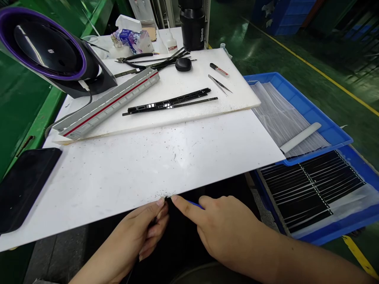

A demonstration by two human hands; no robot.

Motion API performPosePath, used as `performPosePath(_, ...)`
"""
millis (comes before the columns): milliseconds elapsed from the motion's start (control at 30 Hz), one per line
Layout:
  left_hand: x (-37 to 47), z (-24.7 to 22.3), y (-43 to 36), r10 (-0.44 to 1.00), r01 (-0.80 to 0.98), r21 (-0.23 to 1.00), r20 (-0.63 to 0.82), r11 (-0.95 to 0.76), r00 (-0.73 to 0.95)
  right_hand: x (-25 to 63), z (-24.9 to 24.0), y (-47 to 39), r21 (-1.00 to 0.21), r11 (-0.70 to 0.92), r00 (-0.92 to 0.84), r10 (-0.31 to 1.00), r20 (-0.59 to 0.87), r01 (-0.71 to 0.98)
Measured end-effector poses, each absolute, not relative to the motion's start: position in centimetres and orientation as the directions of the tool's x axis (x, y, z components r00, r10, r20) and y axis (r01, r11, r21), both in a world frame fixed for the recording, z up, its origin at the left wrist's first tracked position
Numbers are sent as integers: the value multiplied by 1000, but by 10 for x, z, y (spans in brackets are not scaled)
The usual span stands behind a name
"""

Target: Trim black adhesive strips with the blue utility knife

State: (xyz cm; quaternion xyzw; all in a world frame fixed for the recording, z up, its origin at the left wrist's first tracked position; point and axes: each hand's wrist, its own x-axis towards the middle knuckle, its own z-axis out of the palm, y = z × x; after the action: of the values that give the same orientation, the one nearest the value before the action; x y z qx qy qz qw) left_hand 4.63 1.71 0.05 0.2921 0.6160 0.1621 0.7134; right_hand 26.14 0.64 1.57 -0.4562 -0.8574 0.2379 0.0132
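At the table's front edge my left hand (148, 228) pinches a thin black strip (167, 198), its end showing at the fingertips; most of the strip is hidden by the hand. My right hand (225, 223) is closed around a slim blue-handled tool (195, 204), index finger stretched along it toward the strip's end. The tool's tip is hidden, so its kind is unclear. Small dark shavings (162, 193) lie by my fingertips. Farther back, several black strips (168, 103) rest on a white foam board (237, 92), beside a grey train-car-shaped shell (112, 104) with a red stripe.
Tweezers (219, 84), a small knife-like tool (219, 70), a black case (183, 64) and pliers (134, 58) lie on the board. A fan (50, 51) and phone (26, 185) stand left. Blue trays (337, 138) with sheets and strips sit right. A black bottle (192, 27) stands behind.
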Motion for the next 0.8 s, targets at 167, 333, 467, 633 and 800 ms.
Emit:
performPosePath(167,42,-2,15,600,108,627,-773,771,205,258,10,0,-385,466,-556,814,-166,797)
performPosePath(333,44,-2,16,585,80,608,-786,790,201,258,10,-3,-419,431,-542,818,-192,799)
performPosePath(467,49,-2,13,607,54,622,-776,781,171,259,15,-2,-499,378,-545,802,-244,780)
performPosePath(633,55,-1,10,614,30,623,-778,782,134,256,17,-3,-531,359,-551,792,-261,768)
performPosePath(800,57,0,9,616,29,624,-777,781,133,255,17,-2,-517,354,-546,787,-285,780)
